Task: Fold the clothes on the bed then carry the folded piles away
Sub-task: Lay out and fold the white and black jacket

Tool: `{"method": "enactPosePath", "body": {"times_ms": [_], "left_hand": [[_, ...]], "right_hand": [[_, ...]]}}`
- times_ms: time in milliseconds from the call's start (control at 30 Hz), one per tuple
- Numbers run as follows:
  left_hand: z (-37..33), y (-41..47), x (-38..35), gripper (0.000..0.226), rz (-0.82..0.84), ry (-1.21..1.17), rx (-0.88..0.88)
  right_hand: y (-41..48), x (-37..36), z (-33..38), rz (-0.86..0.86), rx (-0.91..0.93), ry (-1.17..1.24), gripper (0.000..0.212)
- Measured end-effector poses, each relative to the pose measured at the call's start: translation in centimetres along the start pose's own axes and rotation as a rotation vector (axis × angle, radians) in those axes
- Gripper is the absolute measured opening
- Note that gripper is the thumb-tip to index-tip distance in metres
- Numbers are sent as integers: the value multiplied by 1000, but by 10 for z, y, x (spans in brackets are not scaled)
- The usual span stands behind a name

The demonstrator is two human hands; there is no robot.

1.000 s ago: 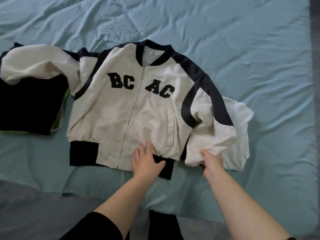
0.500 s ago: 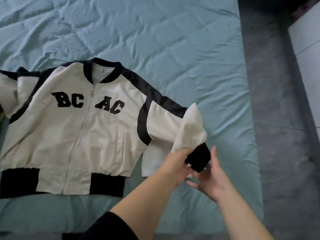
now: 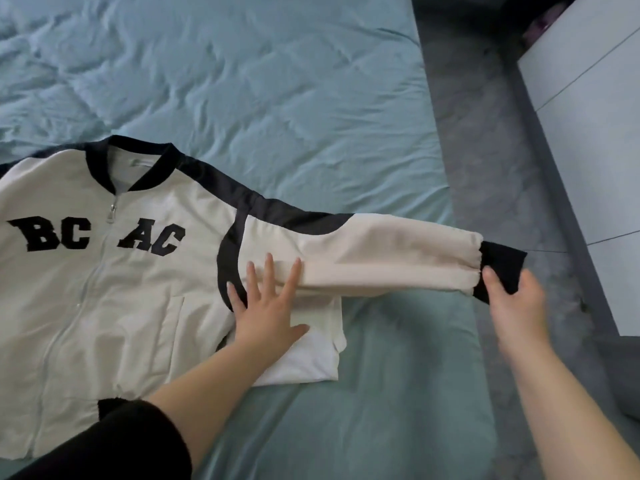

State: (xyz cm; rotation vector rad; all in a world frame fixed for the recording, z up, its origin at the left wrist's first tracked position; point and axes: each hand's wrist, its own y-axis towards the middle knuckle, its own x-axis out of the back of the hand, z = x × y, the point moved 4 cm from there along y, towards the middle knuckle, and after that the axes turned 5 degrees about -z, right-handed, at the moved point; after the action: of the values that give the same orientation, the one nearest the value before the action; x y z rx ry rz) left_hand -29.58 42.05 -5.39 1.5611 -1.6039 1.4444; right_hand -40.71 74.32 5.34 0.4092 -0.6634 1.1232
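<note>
the right hand (image 3: 512, 299) pinches the black cuff (image 3: 504, 261), thumb on top, with the sleeve (image 3: 398, 258) stretched rightward past the bed (image 3: 277, 98) edge. the left hand (image 3: 266, 313) lies flat, fingers spread, pressing the sleeve near the armpit of the white jacket (image 3: 121, 289), which is laid face-up on the bed.

Varsity jacket (image 3: 138, 299): cream body, with black curved bands over the shoulder.
Collar (image 3: 166, 164): solid black.
Cuff (image 3: 502, 268): solid black, past the bed's right edge.
Lettering (image 3: 152, 239): black block "BC AC" across the chest.
Zip (image 3: 111, 211): silver-grey.
Second garment (image 3: 311, 358): plain white.
Bedsheet (image 3: 277, 81): plain teal.
Floor (image 3: 485, 133): mottled dark grey.
Cabinet (image 3: 595, 116): pale grey, with thin dark seam lines.
Person's sleeve (image 3: 131, 445): black.
</note>
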Motion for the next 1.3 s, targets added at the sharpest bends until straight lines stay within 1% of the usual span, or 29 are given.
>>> {"method": "enactPosePath", "body": {"times_ms": [100, 133, 167, 233, 300, 367, 433, 500, 567, 633, 667, 700, 733, 767, 800, 833, 867, 933, 1000, 1067, 1133, 1167, 1233, 1300], "left_hand": [[20, 14, -35, 103, 354, 11, -20], [23, 16, -41, 101, 405, 25, -16], [23, 16, -43, 101, 400, 40, -4], [9, 14, -41, 104, 298, 33, 9], [-23, 8, -36, 106, 177, -68, -82], [-67, 0, -25, 106, 61, -269, -231], [-107, -4, -10, 102, -27, -518, -297], [-129, -5, 3, 89, -100, -737, -238], [-122, 1, 15, 63, -186, -801, -139], [-96, 8, 23, 33, -202, -836, -53], [-77, 12, 28, 19, -203, -880, 2], [-56, 16, 33, 10, -212, -928, 74], [-31, 20, 40, 11, -234, -973, 158], [-6, 24, 48, 11, -252, -1031, 236], [20, 27, 59, 9, -269, -1093, 294], [47, 28, 70, 12, -288, -1130, 332], [74, 28, 84, 19, -308, -1146, 351], [130, 26, 110, 26, -336, -1185, 377], [186, 20, 127, 24, -348, -1217, 424], [240, 16, 130, 21, -342, -1186, 506], [290, 12, 115, 19, -327, -1143, 636], [313, 9, 104, 23, -321, -1146, 722], [349, 1, 82, 36, -291, -1159, 907], [370, -3, 66, 42, -260, -1211, 1018]], "right_hand": [[5, -11, -33, 17, -101, 1, 4], [2, -18, -42, 19, -144, 5, 4], [0, -23, -48, 14, -190, 29, 3], [-6, -30, -51, 0, -275, 151, 5], [-14, -36, -41, 29, -322, 294, 11], [-28, -44, -26, 113, -329, 363, 9], [-46, -54, -5, 210, -311, 395, 8], [-66, -66, 18, 346, -301, 440, 9], [-86, -75, 35, 451, -317, 503, 28], [-102, -84, 36, 412, -424, 583, 37], [-113, -91, 30, 365, -518, 614, 39], [-126, -102, 22, 336, -630, 621, 38], [-145, -117, 15, 358, -737, 610, 39], [-168, -136, 11, 439, -829, 597, 43], [-191, -156, 11, 551, -907, 589, 48], [-213, -175, 12, 662, -966, 593, 52], [-231, -193, 17, 751, -1005, 609, 55], [-252, -223, 30, 852, -1038, 701, 55], [-259, -249, 44, 864, -1059, 830, 53], [-262, -272, 57, 863, -1065, 928, 52], [-264, -291, 65, 863, -1088, 999, 49], [-265, -298, 66, 844, -1112, 1017, 50], [-264, -310, 62, 754, -1153, 1029, 54], [-263, -317, 52, 599, -1200, 1045, 51]]}}
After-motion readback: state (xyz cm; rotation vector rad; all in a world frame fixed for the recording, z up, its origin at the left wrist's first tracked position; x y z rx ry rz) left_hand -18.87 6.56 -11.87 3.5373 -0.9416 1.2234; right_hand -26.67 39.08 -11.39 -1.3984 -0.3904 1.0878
